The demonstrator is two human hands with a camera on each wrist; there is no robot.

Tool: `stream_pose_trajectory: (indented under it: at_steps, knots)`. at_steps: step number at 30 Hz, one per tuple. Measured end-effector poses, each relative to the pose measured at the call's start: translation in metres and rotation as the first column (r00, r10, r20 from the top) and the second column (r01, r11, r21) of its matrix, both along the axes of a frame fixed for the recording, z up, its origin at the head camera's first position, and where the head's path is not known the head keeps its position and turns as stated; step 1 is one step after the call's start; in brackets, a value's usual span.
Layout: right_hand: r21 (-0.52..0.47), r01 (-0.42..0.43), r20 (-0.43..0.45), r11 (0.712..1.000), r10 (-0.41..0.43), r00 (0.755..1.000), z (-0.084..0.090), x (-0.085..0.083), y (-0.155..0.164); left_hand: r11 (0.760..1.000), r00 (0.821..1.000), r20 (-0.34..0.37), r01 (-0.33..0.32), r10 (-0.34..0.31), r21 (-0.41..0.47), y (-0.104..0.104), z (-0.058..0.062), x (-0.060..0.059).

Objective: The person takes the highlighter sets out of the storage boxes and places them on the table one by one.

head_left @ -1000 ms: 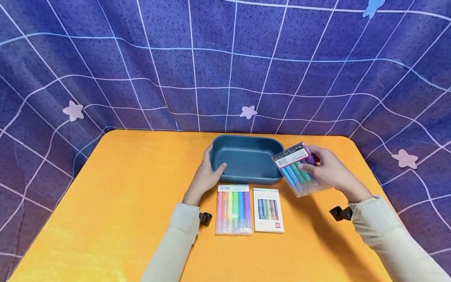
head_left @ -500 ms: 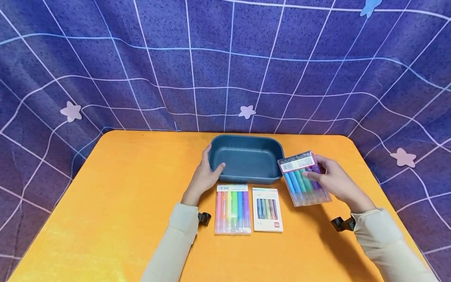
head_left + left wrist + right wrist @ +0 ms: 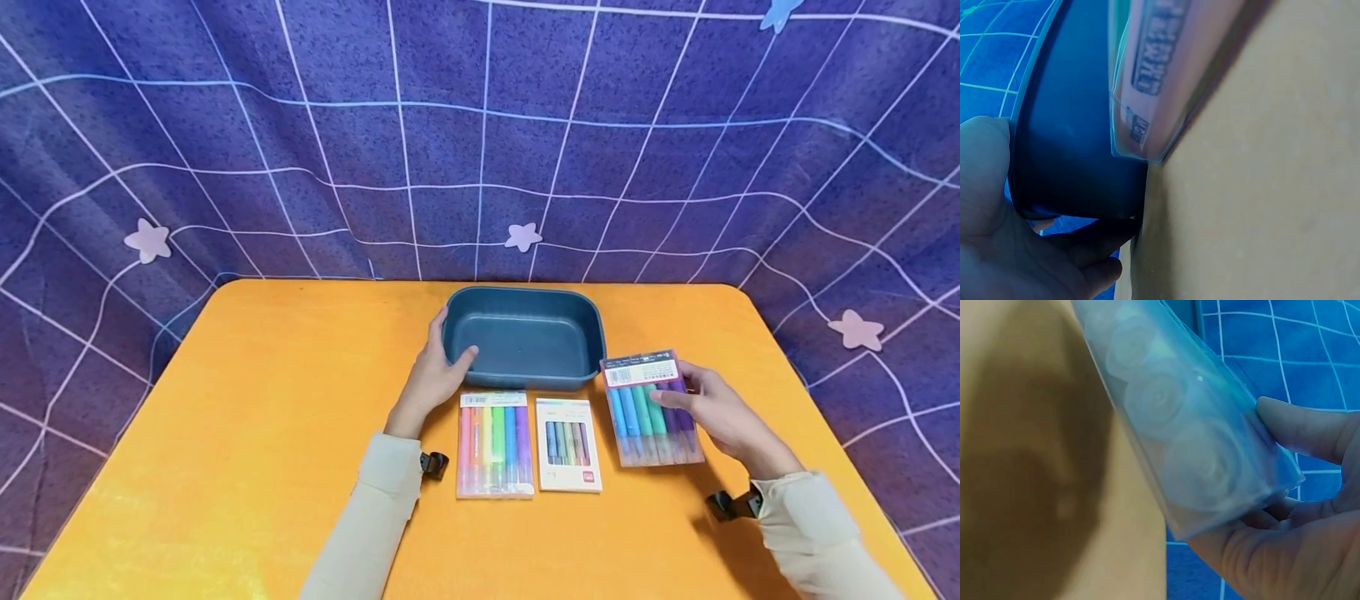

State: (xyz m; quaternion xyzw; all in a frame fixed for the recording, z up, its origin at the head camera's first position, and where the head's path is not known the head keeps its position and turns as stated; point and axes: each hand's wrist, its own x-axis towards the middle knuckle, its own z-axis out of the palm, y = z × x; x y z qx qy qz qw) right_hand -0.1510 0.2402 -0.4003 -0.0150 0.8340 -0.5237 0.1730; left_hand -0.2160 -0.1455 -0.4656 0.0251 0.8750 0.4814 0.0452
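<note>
My left hand (image 3: 431, 377) grips the left end of a dark blue rectangular bin (image 3: 525, 382), its thumb over the rim and its fingers along the outside wall. My right hand (image 3: 716, 410) holds a clear pack of blue, green and purple markers (image 3: 637, 412) by its right side, thumb on the front. In the right wrist view the pack (image 3: 1200, 459) is tilted above the table, marker ends toward the camera. A clear pack of rainbow markers (image 3: 495, 446) lies in front of the bin. To its right lies a white box of muted-colour pens (image 3: 568, 446) with a window.
An orange-yellow cloth covers the table (image 3: 285, 433). A dark blue gridded curtain (image 3: 450, 150) with stars hangs behind its back edge. A black wrist mount (image 3: 435, 465) sits at the left cuff and another mount (image 3: 735, 504) at the right cuff.
My right hand has brought the marker pack down and slightly right, away from the bin, and turned it more upright beside the white box. My left hand stays on the bin.
</note>
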Motion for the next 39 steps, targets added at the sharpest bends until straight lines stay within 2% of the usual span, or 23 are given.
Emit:
stream_pose_trajectory:
  at_steps: [9,16,22,31,39]
  knots:
    - [-0.134,0.006,0.062,0.991,0.002,0.998,-0.013,0.009,0.008,1.0,1.0,0.004,-0.002,0.002,-0.005,0.0,0.002,0.001]
    - [-0.167,0.019,0.092,0.986,-0.004,0.996,-0.022,0.012,0.008,1.0,1.0,0.007,-0.004,0.004,-0.002,0.0,0.002,0.001]
    - [-0.195,0.034,0.161,0.98,-0.002,0.987,-0.027,0.013,0.01,1.0,1.0,0.02,-0.001,0.001,0.0,0.001,0.002,0.001]
    - [-0.185,0.045,0.203,0.982,-0.007,0.979,-0.038,0.014,0.01,1.0,1.0,0.014,0.004,-0.004,0.001,0.001,0.002,0.0]
    - [-0.136,0.043,0.175,0.99,-0.019,0.984,-0.046,0.013,0.009,1.0,1.0,0.006,-0.001,0.001,0.0,0.0,0.0,0.001]
